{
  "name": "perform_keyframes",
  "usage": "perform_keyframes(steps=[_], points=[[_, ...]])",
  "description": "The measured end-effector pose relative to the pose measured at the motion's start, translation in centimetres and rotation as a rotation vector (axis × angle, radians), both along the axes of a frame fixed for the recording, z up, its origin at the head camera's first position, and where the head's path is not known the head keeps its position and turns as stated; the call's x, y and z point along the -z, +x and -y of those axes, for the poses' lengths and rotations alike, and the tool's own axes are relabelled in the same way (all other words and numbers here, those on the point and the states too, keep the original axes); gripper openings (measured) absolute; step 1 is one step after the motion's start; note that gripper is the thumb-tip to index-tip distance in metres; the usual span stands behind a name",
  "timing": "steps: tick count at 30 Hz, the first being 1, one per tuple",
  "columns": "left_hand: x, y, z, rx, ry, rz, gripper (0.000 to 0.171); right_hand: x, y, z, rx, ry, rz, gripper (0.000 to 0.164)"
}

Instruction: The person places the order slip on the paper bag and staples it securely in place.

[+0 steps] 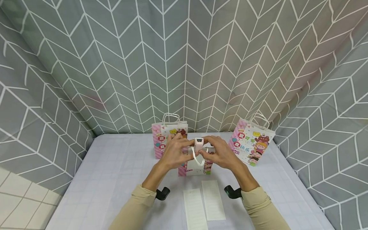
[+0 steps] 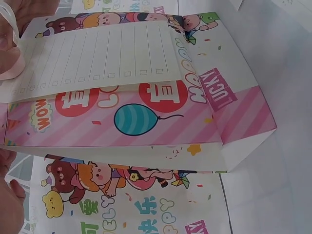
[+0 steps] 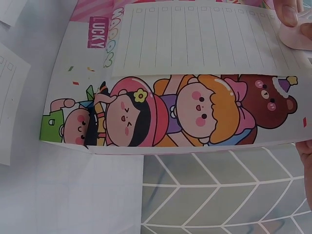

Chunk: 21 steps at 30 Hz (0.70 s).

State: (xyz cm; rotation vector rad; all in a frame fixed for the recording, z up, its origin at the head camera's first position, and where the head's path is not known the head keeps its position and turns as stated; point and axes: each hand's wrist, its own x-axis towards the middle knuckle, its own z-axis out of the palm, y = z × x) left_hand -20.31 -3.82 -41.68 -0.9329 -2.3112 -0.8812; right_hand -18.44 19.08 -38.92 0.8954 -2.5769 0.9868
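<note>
Between my hands stands a paper gift bag (image 2: 170,114) with cartoon figures and pink stripes. A lined white paper slip (image 3: 195,39) with checkboxes lies against its front. At the bag's top edge is a small pale pink stapler-like device (image 1: 199,145), a dark slot in its end. My right hand (image 1: 219,152) pinches this device, its thumb on the front and other fingers behind the bag. My left hand (image 1: 176,150) grips the bag's top edge close beside the device, by the white handle (image 1: 198,158). Exactly where the left fingertips press is partly hidden.
A matching gift bag (image 1: 157,140) stands behind my left hand, another (image 1: 250,140) leans at the back right. Two paper slips (image 1: 195,207) (image 1: 213,200) lie on the white-covered table (image 1: 115,179) near me. Grey patterned curtains (image 1: 178,64) enclose the table.
</note>
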Motion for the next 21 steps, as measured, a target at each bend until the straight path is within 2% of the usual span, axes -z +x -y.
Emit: perform_keyframes(steps=[11, 15, 21], points=[[0.01, 0.14, 0.15, 0.004, 0.022, 0.004, 0.048, -0.07, 0.02, 0.3, 0.005, -0.008, 0.033, 0.031], [0.08, 0.21, 0.17, 0.011, 0.043, 0.041, 0.049, 0.05, -0.07, 0.26, 0.0, -0.012, 0.03, 0.032], [0.18, 0.62, 0.09, 0.009, 0.023, 0.084, 0.054, 0.25, -0.09, -0.07, -0.023, -0.064, 0.064, 0.037]])
